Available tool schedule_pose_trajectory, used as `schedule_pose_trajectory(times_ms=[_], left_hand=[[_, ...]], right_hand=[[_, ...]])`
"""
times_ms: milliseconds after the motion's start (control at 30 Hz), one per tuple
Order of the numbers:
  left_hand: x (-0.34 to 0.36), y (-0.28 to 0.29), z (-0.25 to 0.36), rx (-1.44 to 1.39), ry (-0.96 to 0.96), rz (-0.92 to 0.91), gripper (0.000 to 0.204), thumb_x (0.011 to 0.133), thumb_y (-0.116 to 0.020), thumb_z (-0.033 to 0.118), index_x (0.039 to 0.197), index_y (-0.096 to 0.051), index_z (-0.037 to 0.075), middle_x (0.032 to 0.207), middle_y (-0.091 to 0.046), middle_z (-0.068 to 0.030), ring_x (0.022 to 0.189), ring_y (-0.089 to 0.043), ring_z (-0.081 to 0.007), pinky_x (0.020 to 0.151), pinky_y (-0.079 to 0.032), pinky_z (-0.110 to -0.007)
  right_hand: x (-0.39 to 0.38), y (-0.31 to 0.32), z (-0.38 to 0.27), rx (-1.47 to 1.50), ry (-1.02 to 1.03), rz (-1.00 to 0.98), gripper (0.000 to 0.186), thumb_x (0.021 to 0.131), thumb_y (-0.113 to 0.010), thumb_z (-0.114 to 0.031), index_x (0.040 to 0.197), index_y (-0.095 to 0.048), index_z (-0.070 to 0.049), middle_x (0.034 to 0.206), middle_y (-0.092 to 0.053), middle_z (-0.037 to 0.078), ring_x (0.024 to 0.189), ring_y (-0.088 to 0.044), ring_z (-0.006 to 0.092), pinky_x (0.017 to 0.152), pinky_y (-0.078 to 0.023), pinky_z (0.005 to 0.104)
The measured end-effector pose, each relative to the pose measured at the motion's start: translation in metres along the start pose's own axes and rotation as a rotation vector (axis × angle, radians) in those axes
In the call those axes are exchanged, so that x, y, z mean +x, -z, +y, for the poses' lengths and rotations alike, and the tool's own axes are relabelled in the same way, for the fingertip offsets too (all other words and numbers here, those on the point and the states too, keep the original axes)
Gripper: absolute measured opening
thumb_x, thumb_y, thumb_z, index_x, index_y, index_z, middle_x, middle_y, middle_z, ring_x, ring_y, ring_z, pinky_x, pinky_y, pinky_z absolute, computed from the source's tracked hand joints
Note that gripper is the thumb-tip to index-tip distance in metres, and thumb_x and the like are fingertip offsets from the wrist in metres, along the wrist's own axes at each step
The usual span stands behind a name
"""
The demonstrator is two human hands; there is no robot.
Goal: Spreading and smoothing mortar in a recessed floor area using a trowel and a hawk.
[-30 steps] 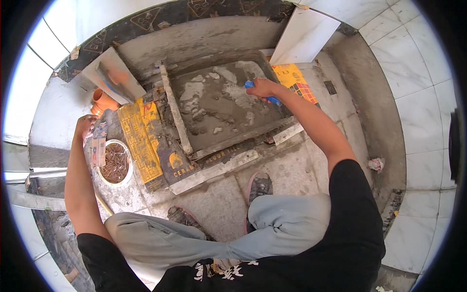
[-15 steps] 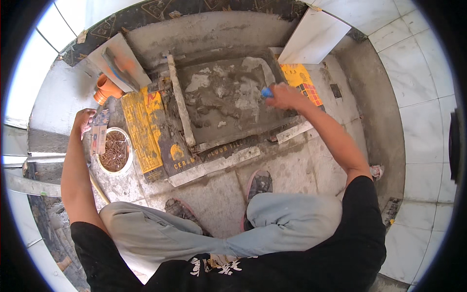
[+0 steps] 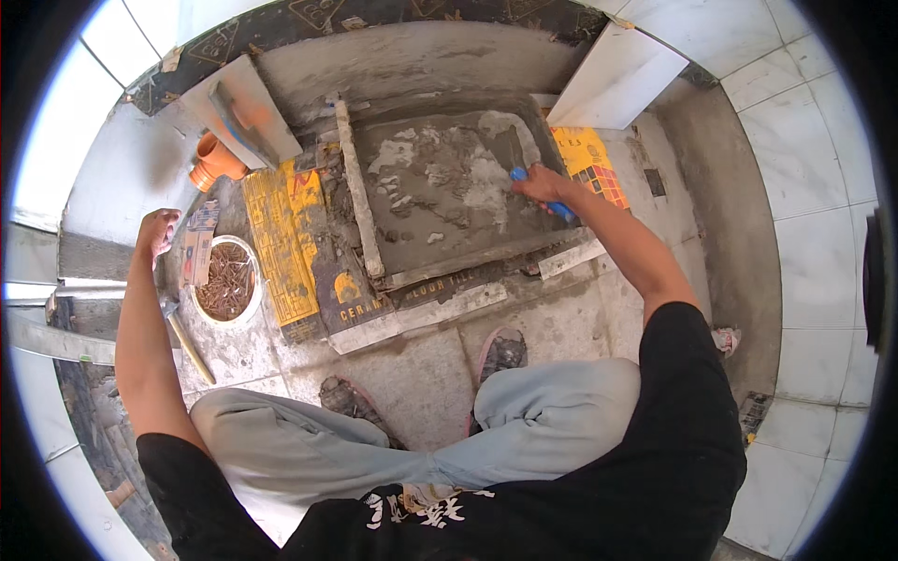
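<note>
My right hand (image 3: 538,185) is closed around a blue-handled trowel (image 3: 561,209), above the right part of a bed of wet grey mortar (image 3: 421,220). The handle shows on both sides of my fist; the blade cannot be made out. The mortar is rough and lumpy, with paler dry patches, inside a low frame with a wooden strip (image 3: 357,192) along its left side. Out to the left, my left hand (image 3: 159,229) is held up with curled fingers, near an orange pipe fitting (image 3: 217,161). Whatever it may hold is hidden.
A white bucket (image 3: 254,301) of screws or nails stands left, beside a hammer (image 3: 190,348). Yellow cardboard (image 3: 278,248) lies by the frame. A float (image 3: 238,129) leans on a tile at back left; another white tile (image 3: 617,79) leans at back right.
My right hand has turned, and more of the blue handle now shows on its near side. The view has shifted slightly, bringing more of the hammer into sight. My left hand stays curled.
</note>
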State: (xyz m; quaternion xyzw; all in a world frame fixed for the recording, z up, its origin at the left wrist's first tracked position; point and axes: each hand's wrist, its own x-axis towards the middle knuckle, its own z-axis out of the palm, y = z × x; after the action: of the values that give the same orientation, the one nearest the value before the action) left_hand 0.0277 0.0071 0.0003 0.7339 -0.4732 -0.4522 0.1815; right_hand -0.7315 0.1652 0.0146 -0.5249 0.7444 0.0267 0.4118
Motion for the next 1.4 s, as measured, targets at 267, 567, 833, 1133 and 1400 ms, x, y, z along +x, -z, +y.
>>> schedule_pose_trajectory(times_ms=[267, 567, 833, 1133, 1400], left_hand=[[-0.01, -0.023, 0.03, 0.003, -0.02, -0.05, 0.023, 0.082, -0.06, 0.023, 0.101, -0.068, 0.013, 0.06, -0.035, 0.0081, 0.048, -0.027, -0.0054, 0.049, -0.026, -0.023], [0.013, -0.017, 0.015, 0.018, 0.035, 0.007, 0.023, 0.084, -0.058, 0.016, 0.104, -0.069, 0.013, 0.064, -0.043, 0.0038, 0.049, -0.032, -0.0081, 0.041, -0.024, -0.026], [-0.026, 0.011, 0.011, 0.095, 0.072, 0.047, 0.023, 0.083, -0.06, 0.025, 0.102, -0.069, 0.017, 0.068, -0.041, 0.0054, 0.054, -0.032, -0.0088, 0.065, -0.039, -0.032], [-0.023, -0.001, 0.016, 0.047, 0.051, 0.046, 0.024, 0.081, -0.06, 0.027, 0.101, -0.069, 0.018, 0.068, -0.042, 0.0063, 0.056, -0.035, -0.0077, 0.065, -0.037, -0.032], [-0.009, -0.02, 0.037, 0.0, -0.024, -0.047, 0.022, 0.081, -0.059, 0.024, 0.099, -0.069, 0.015, 0.067, -0.041, 0.0055, 0.052, -0.031, -0.0072, 0.054, -0.03, -0.024]], right_hand=[[-0.072, -0.013, 0.003, -0.641, 0.315, 0.463, 0.041, 0.081, -0.06, -0.036, 0.072, -0.064, 0.004, 0.065, -0.064, 0.021, 0.078, -0.067, 0.0412, 0.075, -0.053, 0.0486], [-0.043, 0.003, 0.008, 0.06, -0.202, 0.207, 0.035, 0.085, -0.057, -0.028, 0.083, -0.06, 0.007, 0.062, -0.061, 0.02, 0.047, -0.061, 0.0303, 0.048, -0.052, 0.0434], [0.03, -0.005, 0.007, 0.038, -0.151, 0.337, 0.023, 0.081, -0.057, -0.018, 0.078, -0.065, 0.003, 0.076, -0.066, 0.02, 0.064, -0.067, 0.0304, 0.057, -0.054, 0.0444], [0.021, -0.045, 0.024, -1.063, 0.37, 0.238, 0.026, 0.081, -0.059, -0.027, 0.076, -0.071, -0.004, 0.082, -0.07, 0.015, 0.081, -0.069, 0.0331, 0.072, -0.055, 0.0441], [-0.051, -0.034, -0.011, -0.073, -0.012, 0.237, 0.037, 0.083, -0.055, -0.027, 0.072, -0.063, 0.007, 0.06, -0.063, 0.019, 0.053, -0.066, 0.0295, 0.056, -0.055, 0.043]])
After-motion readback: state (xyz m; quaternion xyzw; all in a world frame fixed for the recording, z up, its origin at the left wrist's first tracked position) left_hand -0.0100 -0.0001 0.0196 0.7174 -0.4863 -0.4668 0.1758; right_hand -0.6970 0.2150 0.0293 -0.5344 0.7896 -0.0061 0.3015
